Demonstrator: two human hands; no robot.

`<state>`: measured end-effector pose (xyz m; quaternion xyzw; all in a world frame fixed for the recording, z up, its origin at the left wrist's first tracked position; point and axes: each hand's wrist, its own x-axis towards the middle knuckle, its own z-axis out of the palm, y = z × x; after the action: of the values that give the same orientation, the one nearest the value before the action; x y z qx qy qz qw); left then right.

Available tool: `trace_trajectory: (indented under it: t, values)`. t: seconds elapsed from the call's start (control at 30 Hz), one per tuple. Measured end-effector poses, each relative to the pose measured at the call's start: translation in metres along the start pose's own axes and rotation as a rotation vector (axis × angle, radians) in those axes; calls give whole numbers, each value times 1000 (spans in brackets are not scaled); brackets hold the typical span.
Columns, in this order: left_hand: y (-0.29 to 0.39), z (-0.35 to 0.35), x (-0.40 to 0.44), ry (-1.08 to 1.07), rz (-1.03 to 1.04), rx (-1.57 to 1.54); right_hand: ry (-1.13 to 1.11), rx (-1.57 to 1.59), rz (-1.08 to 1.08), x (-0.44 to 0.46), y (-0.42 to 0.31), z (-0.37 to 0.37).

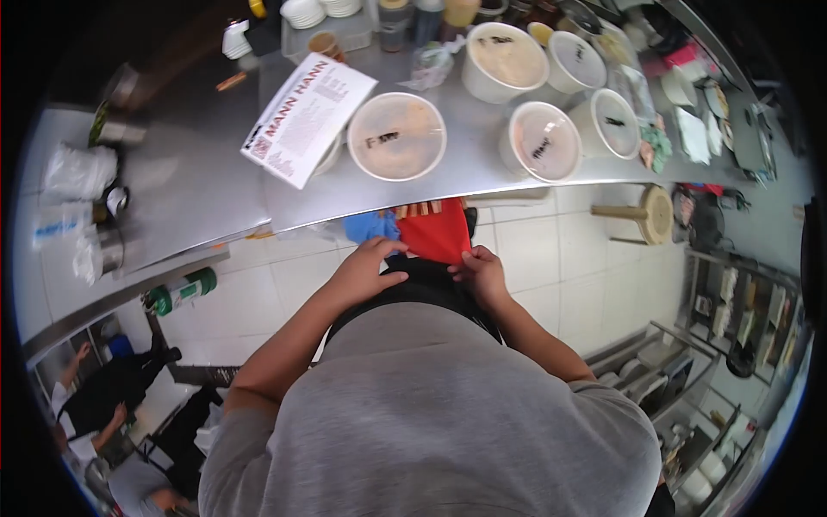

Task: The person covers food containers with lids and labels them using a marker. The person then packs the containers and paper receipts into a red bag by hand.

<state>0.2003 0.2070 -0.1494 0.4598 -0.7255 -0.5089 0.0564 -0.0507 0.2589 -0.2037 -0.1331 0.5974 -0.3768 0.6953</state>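
Below the counter's front edge, close to my waist, hangs a red piece of cloth or plastic [441,231]; I cannot tell which material. My right hand [484,274] pinches its lower right corner between thumb and fingers. My left hand [369,269] is at its left side, thumb and fingers apart, fingertips near or touching the red edge. A crumpled blue piece [370,226] lies beside it, above my left hand. Several tan strips [418,208] show along the red piece's top, partly under the counter.
On the steel counter [207,189] stand several lidded white tubs, including one near the front [398,136], and a printed MANN HANN sheet [310,116]. A stool [655,214] stands right, a green cylinder [181,291] left. A person [112,388] is at lower left; racks [689,370] at lower right.
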Motion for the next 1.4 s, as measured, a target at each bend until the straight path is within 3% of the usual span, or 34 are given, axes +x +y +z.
trace_trajectory:
  t: [0.17,0.23,0.27,0.3,0.33,0.4,0.43,0.47,0.5,0.6,0.67,0.73,0.83,1.03,1.17,1.27,1.33,1.37,1.4]
  values:
    - [37,52,61,90,372,46,-110,452,-173,-89,-90,5]
    - [69,50,76,-127,362,-43,-131,616,-297,-108,-113,3]
    - [83,51,83,-236,350,-80,-129,578,-380,-119,-125,5]
    - [84,64,89,-94,495,-15,-129,538,-458,-129,-136,7]
    - [107,54,87,-162,408,-245,-130,498,-528,-136,-143,4]
    - [144,34,77,-303,189,-686,-62,-77,-685,-133,-134,-19]
    - [149,34,82,-196,313,-770,-14,-377,-728,-132,-133,-28]
    - [153,32,84,-166,271,-801,38,-678,-756,-131,-133,-37]
    - [158,27,86,-134,230,-832,13,-722,-560,-130,-132,-48]
    - [168,26,83,-25,164,-898,-191,-1180,-345,-103,-143,-113]
    - [171,27,75,5,111,-849,81,-1332,-539,-61,-158,-186]
    - [174,39,71,14,80,-821,454,-1165,-611,-29,-205,-243]
    - [201,68,70,120,90,-892,877,-1245,-700,46,-270,-321]
    - [263,99,77,371,66,-1032,1234,-1521,-821,138,-289,-364]
    - [294,93,64,451,44,-956,1081,-1410,-952,156,-315,-400]
    - [311,85,61,458,14,-949,1021,-1140,-1069,89,-335,-352]
    - [324,82,67,515,-38,-990,745,-739,-1348,41,-328,-294]
    - [329,85,72,534,-41,-1000,316,-475,-1210,7,-312,-261]
    - [334,89,81,541,-48,-1008,-31,-416,-1198,-35,-289,-230]
